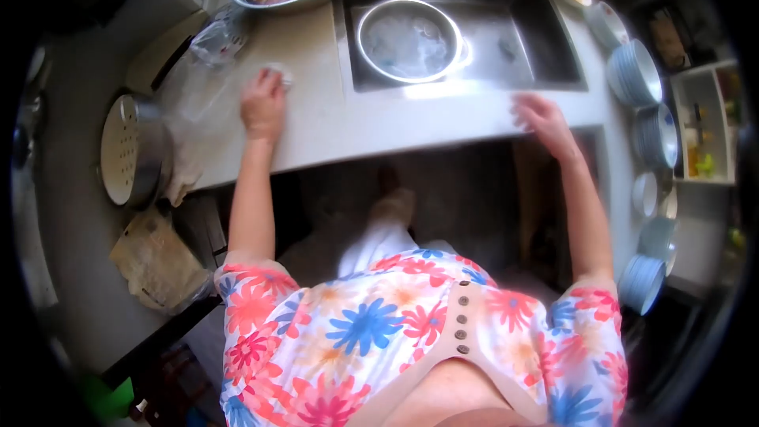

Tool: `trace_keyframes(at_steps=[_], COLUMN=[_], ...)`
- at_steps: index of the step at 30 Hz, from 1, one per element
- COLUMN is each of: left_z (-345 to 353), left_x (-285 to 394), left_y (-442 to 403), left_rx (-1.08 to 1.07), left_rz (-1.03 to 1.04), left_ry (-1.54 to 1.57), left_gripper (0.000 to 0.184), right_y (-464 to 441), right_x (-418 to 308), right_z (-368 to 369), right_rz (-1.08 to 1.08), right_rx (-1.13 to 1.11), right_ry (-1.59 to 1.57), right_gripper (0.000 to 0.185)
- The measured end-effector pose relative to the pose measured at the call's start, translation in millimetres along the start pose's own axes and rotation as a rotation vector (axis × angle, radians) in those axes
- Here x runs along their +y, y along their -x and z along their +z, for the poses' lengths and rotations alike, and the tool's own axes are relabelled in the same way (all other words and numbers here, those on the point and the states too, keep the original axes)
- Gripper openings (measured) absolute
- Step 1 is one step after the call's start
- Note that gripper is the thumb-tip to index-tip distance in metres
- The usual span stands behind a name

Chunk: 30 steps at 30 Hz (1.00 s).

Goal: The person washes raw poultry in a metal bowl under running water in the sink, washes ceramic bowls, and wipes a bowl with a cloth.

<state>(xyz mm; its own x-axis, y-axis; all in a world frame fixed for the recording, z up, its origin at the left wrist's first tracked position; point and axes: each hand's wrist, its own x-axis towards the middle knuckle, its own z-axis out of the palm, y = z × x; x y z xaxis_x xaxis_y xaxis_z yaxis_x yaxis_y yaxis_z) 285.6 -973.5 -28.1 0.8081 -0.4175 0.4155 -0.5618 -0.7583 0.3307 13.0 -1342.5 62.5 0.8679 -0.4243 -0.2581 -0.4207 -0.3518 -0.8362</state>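
On the pale counter (316,122), left of the sink, my left hand (263,107) has its fingers closed round a small whitish thing (281,73), too blurred to name. Clear plastic bags (213,43) lie just left of that hand. My right hand (541,119) hovers by the front edge of the counter, below the sink's right part, fingers apart and holding nothing. Inside the steel sink (545,47) stands a round pot (461,43) with cloudy liquid in it.
A large metal basin (304,6) sits behind my left hand. At the left is a steel pot with a perforated top (120,150). Stacked bowls (636,75) line the right side, near a shelf (704,122). A brownish package (158,261) lies lower left.
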Motion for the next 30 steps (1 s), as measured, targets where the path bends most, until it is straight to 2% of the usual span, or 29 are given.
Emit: trace_keyframes(at_steps=[2,5,7,8,9,10,11,12,14,17,20,21,24,25,26,28,30], left_z=[-5,-14,-2,4,17,41,61,76,116,144,171,175,198,205,211,224,247], left_x=[-8,29,70,93,116,125,137,143,150,152,146,143,119,114,108,100,89], left_y=[-18,-41,-51,-55,-58,-58,-61,-69,-73,-89,-99,-106,-106,-103,-101,-92,-82], left_rx=[0.039,0.275,0.140,0.006,-0.128,-0.180,-0.213,-0.212,-0.322,-0.446,-0.316,-0.356,-0.391,-0.336,-0.308,-0.255,-0.218], left_rz=[-0.102,0.031,-0.028,-0.129,-0.238,-0.179,-0.188,-0.144,-0.308,-0.580,-0.852,-0.934,-1.114,-1.114,-1.154,-1.225,-1.184], left_ry=[-0.121,-0.175,0.308,0.540,0.776,0.728,0.688,0.598,0.548,0.391,0.460,0.453,0.650,0.706,0.812,1.037,0.980], left_gripper=[0.020,0.020,0.023,0.023,0.024,0.026,0.030,0.038,0.053,0.065,0.055,0.055,0.058,0.049,0.047,0.043,0.039], right_y=[-48,-120,-181,-217,-245,-264,-277,-283,-262,-285,-310,-307,-340,-366,-362,-381,-384], right_x=[-20,-34,-14,11,25,35,39,46,58,46,82,91,95,108,65,70,47], right_z=[5,27,51,70,86,103,119,140,170,130,133,139,137,139,130,161,185], right_rz=[-0.035,-0.018,-0.084,-0.167,-0.178,-0.239,-0.414,-0.433,-0.607,-0.938,-0.478,-0.498,-0.305,-0.165,0.330,0.298,0.363], right_rx=[-0.088,-0.223,-0.326,-0.303,-0.379,-0.393,-0.407,-0.417,-0.343,-0.567,-0.388,-0.342,-0.268,-0.123,-0.192,-0.058,-0.049], right_ry=[0.031,0.132,0.259,0.340,0.367,0.472,0.683,0.873,1.081,1.206,1.156,1.012,0.692,0.389,-0.161,-0.437,-0.675], right_gripper=[0.023,0.024,0.026,0.029,0.034,0.041,0.050,0.054,0.050,0.046,0.037,0.027,0.029,0.030,0.026,0.024,0.023])
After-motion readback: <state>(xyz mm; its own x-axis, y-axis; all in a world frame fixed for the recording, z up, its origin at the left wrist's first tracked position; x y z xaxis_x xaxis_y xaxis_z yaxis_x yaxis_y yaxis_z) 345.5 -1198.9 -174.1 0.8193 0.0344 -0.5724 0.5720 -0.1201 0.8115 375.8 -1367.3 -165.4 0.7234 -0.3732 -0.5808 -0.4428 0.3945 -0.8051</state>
